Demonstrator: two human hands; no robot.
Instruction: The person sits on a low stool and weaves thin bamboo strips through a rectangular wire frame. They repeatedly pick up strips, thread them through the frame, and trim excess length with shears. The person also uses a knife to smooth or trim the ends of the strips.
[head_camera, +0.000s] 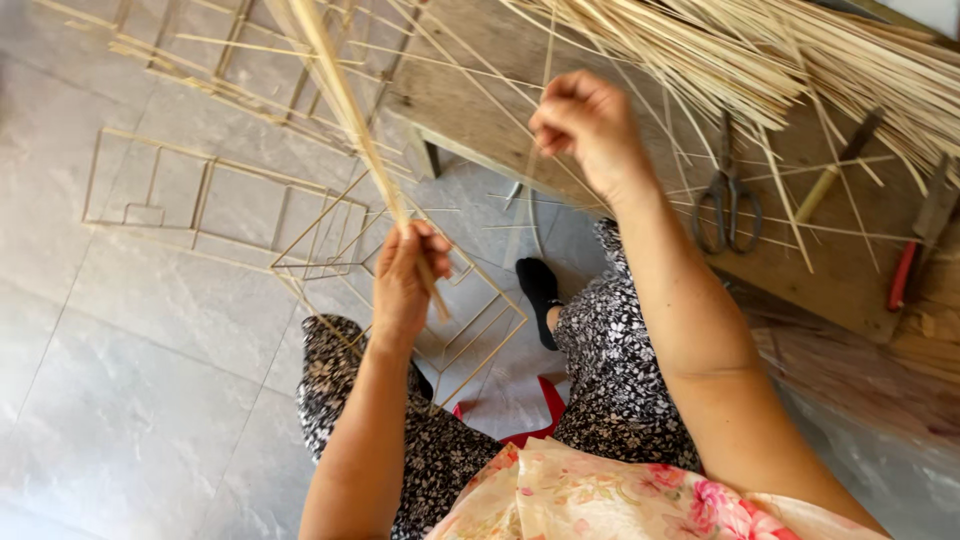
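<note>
A bundle of bamboo strips (345, 110) is clamped by the curled fingers of the left hand (405, 280), while one thin strip (535, 175) is pinched by the right hand (580, 120) above the tabletop (470, 110).

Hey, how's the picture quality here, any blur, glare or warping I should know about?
Head view: soft, even daylight with no hard shadows; a mild sheen on the grey floor tiles; the right hand is slightly motion-blurred, while the left hand gripping a bundle of bamboo strips is sharper; the wooden bench edge tilts and bows a little from the wide lens; the scissors stay readable.
</note>
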